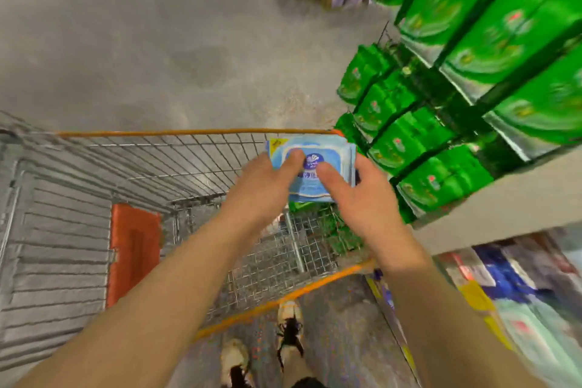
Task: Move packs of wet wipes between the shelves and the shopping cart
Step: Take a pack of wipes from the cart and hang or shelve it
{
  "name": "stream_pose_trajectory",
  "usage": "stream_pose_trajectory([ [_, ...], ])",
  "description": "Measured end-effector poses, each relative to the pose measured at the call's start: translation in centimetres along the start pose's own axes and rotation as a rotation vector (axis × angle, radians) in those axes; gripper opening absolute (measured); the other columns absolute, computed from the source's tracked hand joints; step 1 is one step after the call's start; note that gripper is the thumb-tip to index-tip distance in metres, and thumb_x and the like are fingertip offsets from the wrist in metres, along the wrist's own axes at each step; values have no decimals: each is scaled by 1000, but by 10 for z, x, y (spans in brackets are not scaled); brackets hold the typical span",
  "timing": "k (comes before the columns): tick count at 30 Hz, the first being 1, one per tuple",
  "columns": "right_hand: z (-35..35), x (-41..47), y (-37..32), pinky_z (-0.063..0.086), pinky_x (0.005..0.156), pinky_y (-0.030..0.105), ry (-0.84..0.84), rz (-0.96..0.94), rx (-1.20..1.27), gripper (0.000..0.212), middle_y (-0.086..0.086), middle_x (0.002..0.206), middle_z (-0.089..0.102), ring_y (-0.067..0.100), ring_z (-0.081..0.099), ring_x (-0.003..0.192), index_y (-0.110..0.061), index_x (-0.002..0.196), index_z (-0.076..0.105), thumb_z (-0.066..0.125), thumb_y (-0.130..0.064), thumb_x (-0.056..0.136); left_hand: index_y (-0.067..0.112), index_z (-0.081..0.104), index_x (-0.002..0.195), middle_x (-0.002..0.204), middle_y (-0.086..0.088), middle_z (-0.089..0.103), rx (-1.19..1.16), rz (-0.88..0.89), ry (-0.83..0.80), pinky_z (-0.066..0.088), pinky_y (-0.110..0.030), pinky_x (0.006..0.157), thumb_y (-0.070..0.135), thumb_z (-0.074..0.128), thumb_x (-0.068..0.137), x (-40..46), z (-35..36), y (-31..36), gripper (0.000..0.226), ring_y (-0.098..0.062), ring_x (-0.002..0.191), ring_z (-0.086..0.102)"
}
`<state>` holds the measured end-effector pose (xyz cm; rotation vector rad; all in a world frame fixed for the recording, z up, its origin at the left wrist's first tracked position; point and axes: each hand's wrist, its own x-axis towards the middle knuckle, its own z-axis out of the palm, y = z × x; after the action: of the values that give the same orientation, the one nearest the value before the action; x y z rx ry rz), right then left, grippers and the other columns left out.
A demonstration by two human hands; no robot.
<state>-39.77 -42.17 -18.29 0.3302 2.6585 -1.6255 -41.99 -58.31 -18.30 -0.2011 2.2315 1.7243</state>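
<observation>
Presently both hands, left hand [267, 189] and right hand [356, 198], hold a blue pack of wet wipes [311, 167] between them, thumbs on its face and the other fingers wrapped behind, above the far right corner of the shopping cart [195, 132]. Green packs [441, 179] fill the shelf [504, 198] just right of the fingers. Advisable: keep the pack level and squarely supported by both hands. Direction of travel cannot be judged. Motion blur obscures the labels; a green item under the fingers is unidentifiable.

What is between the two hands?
In the head view, a blue pack of wet wipes sits between the left hand and the right hand; both hold it above the shopping cart.
</observation>
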Motion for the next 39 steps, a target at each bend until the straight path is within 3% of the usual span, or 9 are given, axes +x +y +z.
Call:
stream_pose_trajectory([
  [4, -56, -53, -25, 52, 72, 25, 187, -39, 36, 14, -6, 95, 74, 4, 69, 83, -36, 91, 69, 75, -48, 86, 35, 68, 93, 101, 19, 72, -14, 162, -105, 54, -29, 83, 50, 50, 104, -41, 24, 44, 26, 1, 94, 69],
  [8, -110, -108, -39, 57, 75, 34, 327, -25, 78, 35, -4, 95, 75, 11, 71, 84, -33, 99, 72, 72, -59, 76, 46, 66, 118, 129, 2, 66, -13, 226, -228, 52, -47, 102, 83, 45, 74, -80, 62, 79, 61, -18, 116, 66],
  [16, -237, -205, -22, 48, 65, 8, 550, 20, 59, 28, -12, 94, 76, -4, 67, 80, -32, 101, 74, 83, -43, 78, 35, 64, 124, 128, -2, 63, 99, 411, -370, 49, -46, 106, 93, 40, 69, -157, 180, 130, 83, -18, 118, 63],
  [19, -292, -241, -1, 48, 65, 8, 634, 14, 86, 26, -13, 93, 77, -5, 68, 79, -30, 103, 75, 83, -38, 79, 35, 68, 109, 111, 1, 66, 126, 517, -437, 48, -27, 104, 77, 51, 80, -192, 239, 156, 53, 0, 115, 60],
  [23, -369, -294, 38, 49, 65, 10, 761, 23, 79, 23, -18, 89, 77, -6, 68, 76, -27, 99, 74, 85, -34, 80, 47, 66, 100, 113, 13, 64, 191, 612, -583, 43, -41, 111, 67, 55, 88, -241, 325, 180, 25, -17, 126, 55],
  [26, -419, -333, 68, 48, 59, 11, 870, 65, 65, 22, -14, 87, 76, -7, 67, 72, -28, 95, 72, 85, -34, 78, 48, 74, 94, 107, 20, 76, 77, 632, -734, 53, -24, 94, 48, 66, 93, -272, 384, 189, 8, 0, 108, 68],
  [28, -447, -354, 86, 50, 68, 12, 925, 86, -13, 38, -12, 98, 74, -5, 68, 84, -29, 107, 71, 85, -44, 75, 37, 74, 93, 101, 26, 76, 48, 630, -850, 51, -13, 84, 29, 68, 99, -288, 417, 191, 12, 9, 98, 69],
  [34, -499, -389, 133, 53, 100, 32, 1013, 182, 34, 69, -9, 126, 67, 6, 66, 111, -30, 133, 57, 88, -36, 72, 36, 70, 103, 102, 25, 76, 112, 648, -935, 55, -25, 89, 25, 78, 87, -310, 499, 192, 21, 2, 96, 72],
  [39, -521, -399, 158, 24, 82, -11, 1132, 292, -70, 74, -16, 119, 52, -3, 49, 110, -30, 138, 50, 88, -21, 76, 63, 63, 110, 114, 21, 73, 288, 718, -925, 54, -43, 101, 45, 73, 75, -316, 544, 196, 40, -12, 113, 67],
])
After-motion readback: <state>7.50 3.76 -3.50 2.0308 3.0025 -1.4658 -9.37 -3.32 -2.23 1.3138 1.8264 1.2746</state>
